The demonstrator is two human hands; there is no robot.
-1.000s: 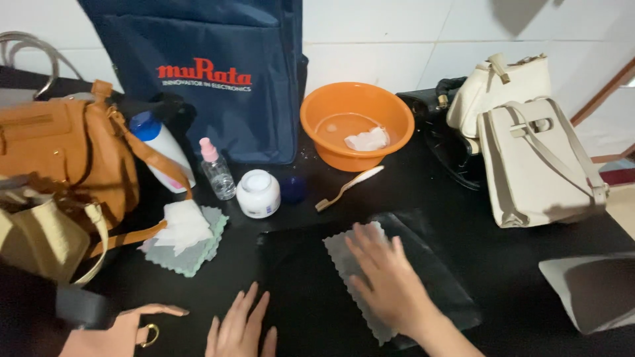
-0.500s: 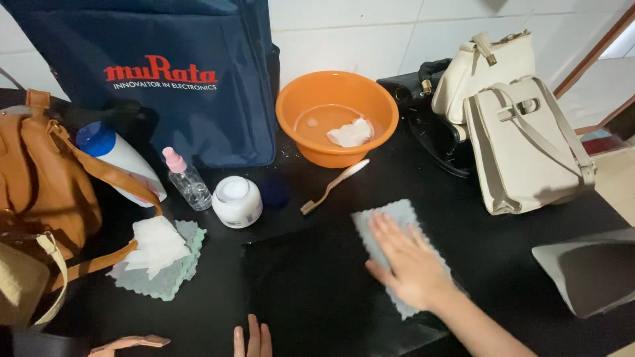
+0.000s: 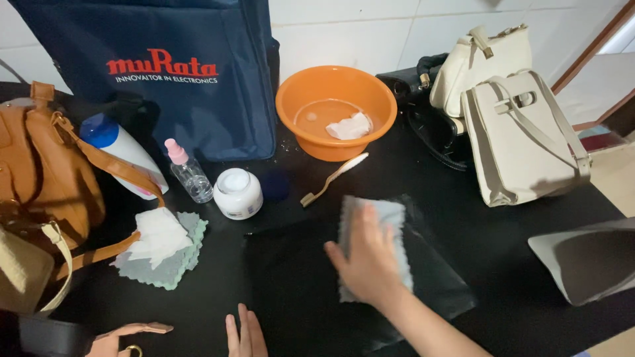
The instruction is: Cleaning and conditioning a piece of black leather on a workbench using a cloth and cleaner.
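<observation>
The right hand [image 3: 366, 263] lies flat, palm down and fingers spread, pressing a pale grey cloth [image 3: 374, 248] onto a flat black bag [image 3: 297, 284] that sits on the black table [image 3: 516, 231]. It grips nothing; it just bears on the cloth, which lies across the bag's upper right part, toward two o'clock from the bag's middle. The left hand [image 3: 245, 337] rests open at the bag's near edge, about seven o'clock from the right hand, only its fingers showing.

To wipe well, I'd judge the palm should stay flat so the whole cloth keeps contact, with even strokes along the bag's length and the left hand pinning the near edge so the bag doesn't slide or wrinkle.

Compared with half a second ago, the cloth has come back toward nine o'clock and now sits more upright, its long side running twelve to six, with the hand covering its lower half. The left hand's fingers reach a little farther in.

At twelve o'clock stands an orange basin [image 3: 337, 109] with a white rag in it, and a toothbrush [image 3: 333, 179] lies just below it.
</observation>
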